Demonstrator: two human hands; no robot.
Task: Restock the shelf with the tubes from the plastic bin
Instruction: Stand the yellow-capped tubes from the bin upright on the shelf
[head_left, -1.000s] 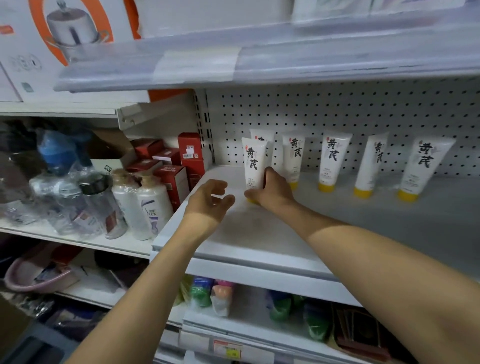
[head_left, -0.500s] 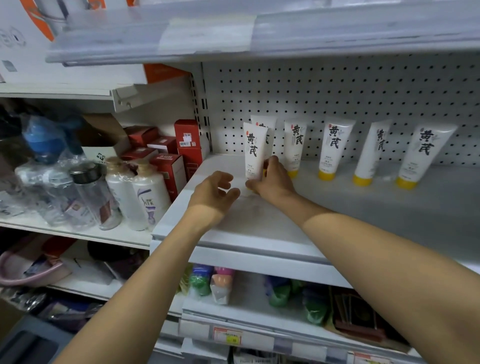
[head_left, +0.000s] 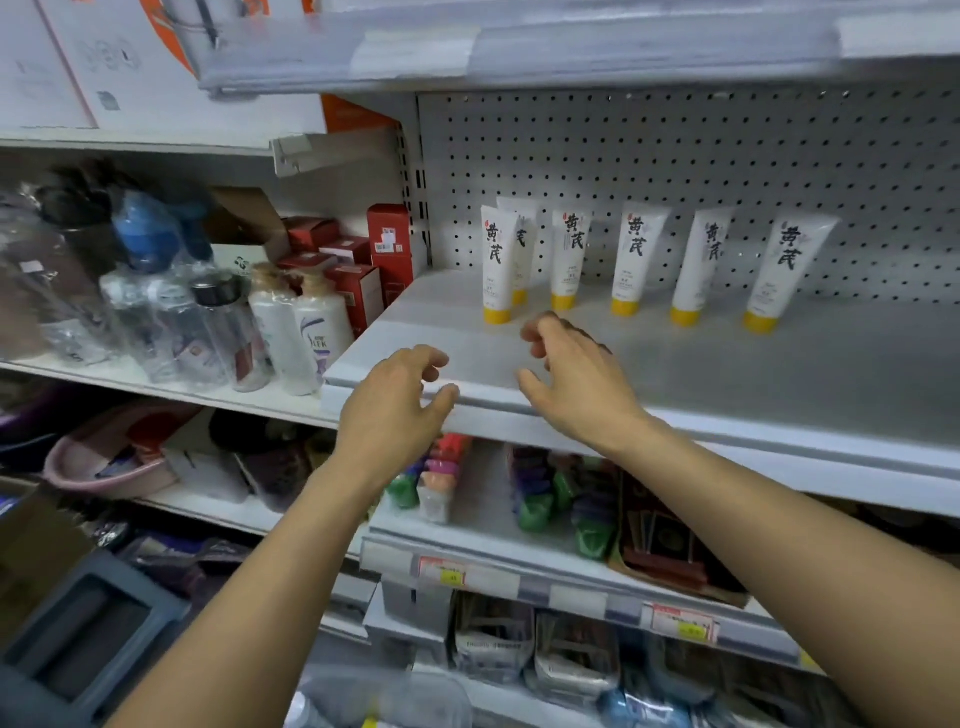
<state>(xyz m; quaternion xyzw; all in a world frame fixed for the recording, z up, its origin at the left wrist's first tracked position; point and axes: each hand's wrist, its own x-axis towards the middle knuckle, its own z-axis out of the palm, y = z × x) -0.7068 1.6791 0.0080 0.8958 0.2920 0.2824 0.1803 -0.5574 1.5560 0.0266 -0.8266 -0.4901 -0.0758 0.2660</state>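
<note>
Smooth white yellow-capped tubes (head_left: 496, 260) stood on the shelf (head_left: 727, 374) (pegboard (head_left: 675, 156) behind), just beyond the left hand (head_left: 395, 405) and right hand (head_left: 576, 387), both half-open, empty.

Bare left hand (head_left: 395, 400), left forearm (head_left: 270, 571) uncovered to the lower frame edge, bare right hand (head_left: 576, 384), fingertips blurred, right forearm (head_left: 753, 509) uncovered to the right frame edge

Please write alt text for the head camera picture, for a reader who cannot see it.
A person's left hand and right hand hover empty, fingers loosely curled, over the front of a white shelf. Six white tubes with yellow caps stand cap-down before the pegboard.
</note>
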